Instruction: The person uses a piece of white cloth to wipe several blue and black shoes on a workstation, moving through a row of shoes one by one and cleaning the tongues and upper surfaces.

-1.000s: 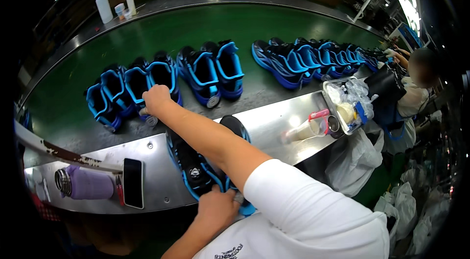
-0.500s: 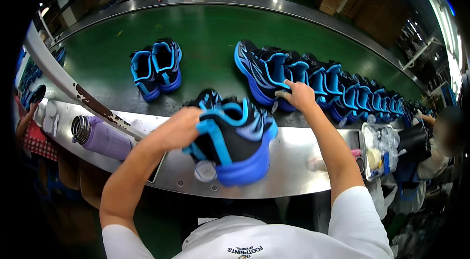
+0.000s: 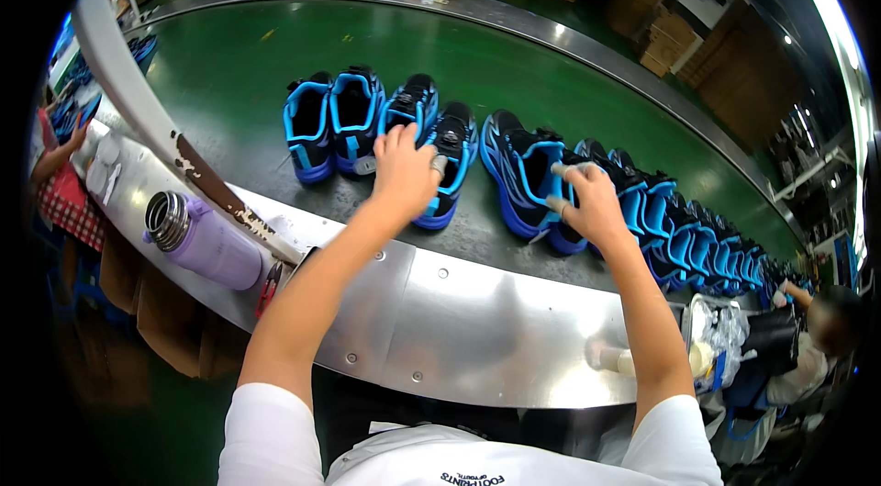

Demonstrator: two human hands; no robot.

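My left hand [image 3: 407, 176] is closed over the heels of a black and blue sneaker pair on the green work surface. Its fingers reach the left sneaker [image 3: 415, 99], and the thumb lies at the right sneaker [image 3: 455, 130]. Close beside them on the left stands another pair, a left sneaker [image 3: 310, 165] and a right sneaker [image 3: 354, 148]. My right hand [image 3: 592, 203] grips the heel collar of a sneaker [image 3: 514, 178] at the near end of a long row. Pale covers show on some fingertips. The palms are hidden.
A metal ledge [image 3: 496, 312] runs along my side. On it stand an uncapped purple bottle [image 3: 216, 252], red-handled pliers [image 3: 269, 287] and, at the right, a tray of plastic bags [image 3: 730, 330]. A worn white post [image 3: 138, 91] rises at left. Other people work at both ends.
My left hand has carried a sneaker pair from above the metal ledge to the green surface, beside the other pair. My right hand stays at the row's first sneaker. The view has shifted.
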